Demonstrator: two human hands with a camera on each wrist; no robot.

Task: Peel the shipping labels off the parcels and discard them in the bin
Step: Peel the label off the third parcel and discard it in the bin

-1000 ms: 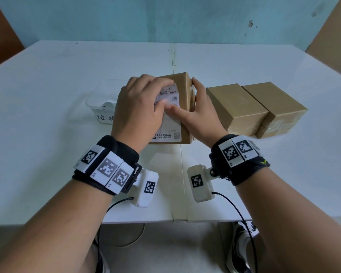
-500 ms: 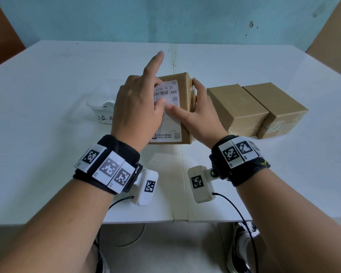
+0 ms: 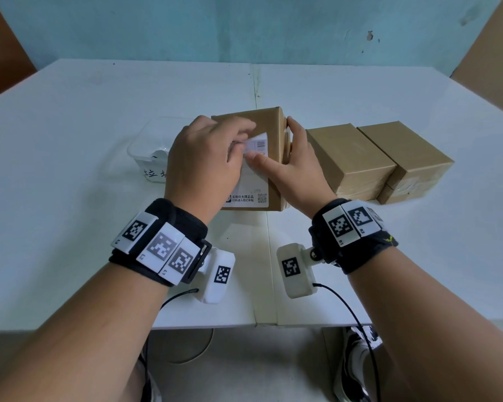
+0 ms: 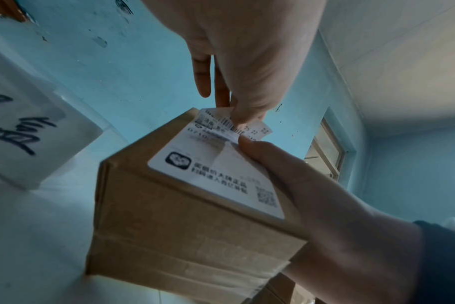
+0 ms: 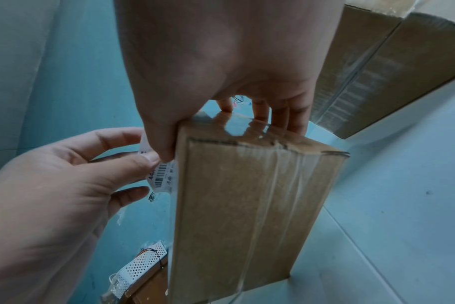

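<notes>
I count three cardboard parcels on the white desk [image 3: 70, 169]: the parcel [image 3: 275, 158] I am working on and two unlabelled parcels [image 3: 349, 158] [image 3: 404, 152] side by side to its right. One shipping label [image 3: 251, 181] sits on the first parcel's top face, its far edge lifted. My left hand [image 3: 204, 166] has its grip pinched on that lifted edge. My right hand [image 3: 296, 169] clasps the parcel, thumb pressed on the label, fingers on the far side. The label shows barcodes, a QR code, a logo and Chinese print; the digits "22" are readable, the rest blurs. A clear plastic bin [image 3: 145, 152] stands left, partly hidden by my hand, its handwritten sign cut off.
</notes>
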